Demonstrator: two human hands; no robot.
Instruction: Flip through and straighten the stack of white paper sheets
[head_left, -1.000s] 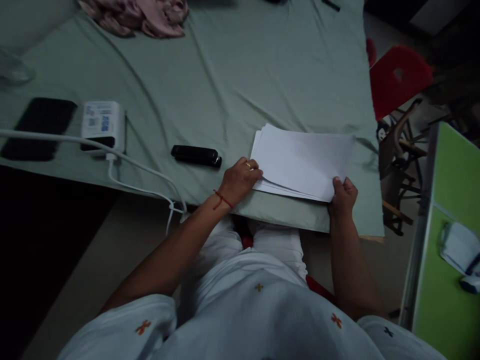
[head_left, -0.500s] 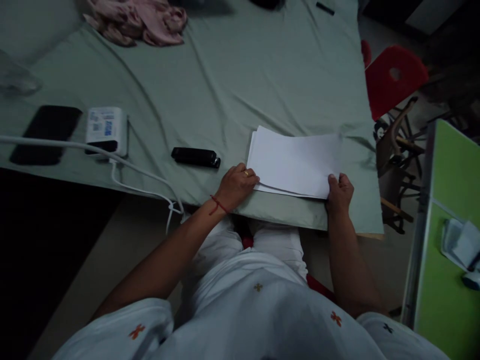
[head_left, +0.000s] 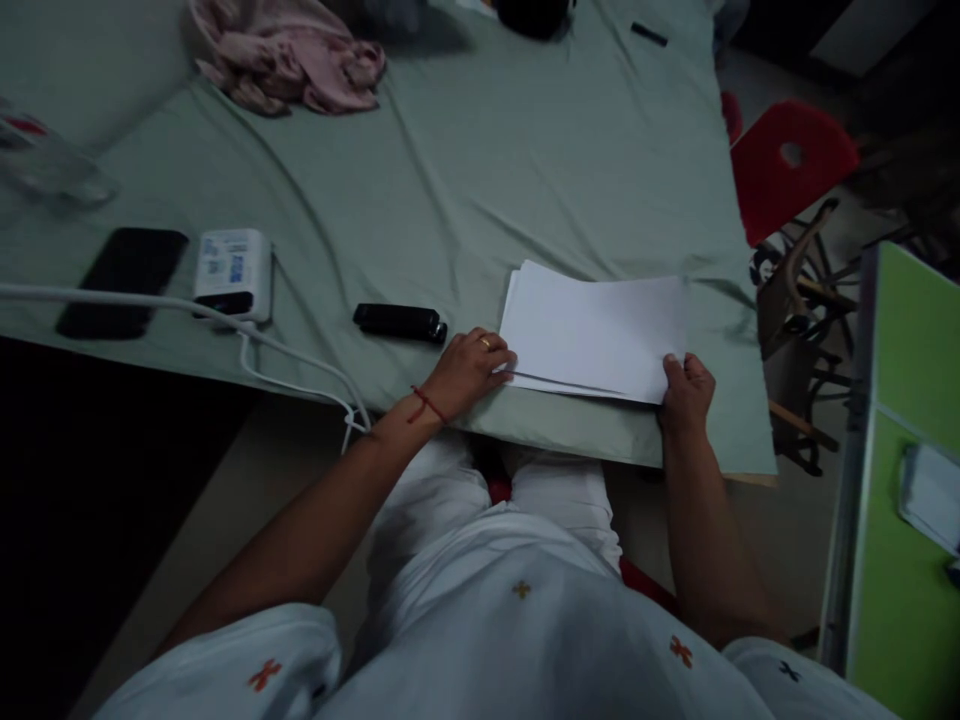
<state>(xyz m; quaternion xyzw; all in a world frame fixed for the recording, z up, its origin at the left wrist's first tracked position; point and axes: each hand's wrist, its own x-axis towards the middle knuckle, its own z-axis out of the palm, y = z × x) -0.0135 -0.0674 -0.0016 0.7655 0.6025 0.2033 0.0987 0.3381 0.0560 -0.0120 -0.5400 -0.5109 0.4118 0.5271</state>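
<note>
A small stack of white paper sheets (head_left: 592, 335) lies near the front edge of the cloth-covered table, its sheets slightly out of line at the left and front edges. My left hand (head_left: 471, 370), with a ring and a red wrist thread, holds the stack's lower left corner with bent fingers. At the lower right corner my right hand (head_left: 687, 392) pinches the paper, thumb on top and the other fingers curled under. A black stapler (head_left: 400, 321) rests on the cloth just left of my left hand.
Further left are a white boxy device (head_left: 235, 270) with a white cable (head_left: 300, 348) and a dark phone (head_left: 124, 280). A pink cloth (head_left: 300, 60) lies crumpled at the back. Right of the table stand a red chair (head_left: 795, 170) and a green table (head_left: 919, 330).
The view has shifted slightly, so the table items sit a little lower and further right. My left fingers look slightly more spread at the corner; both hands stay at the paper.
</note>
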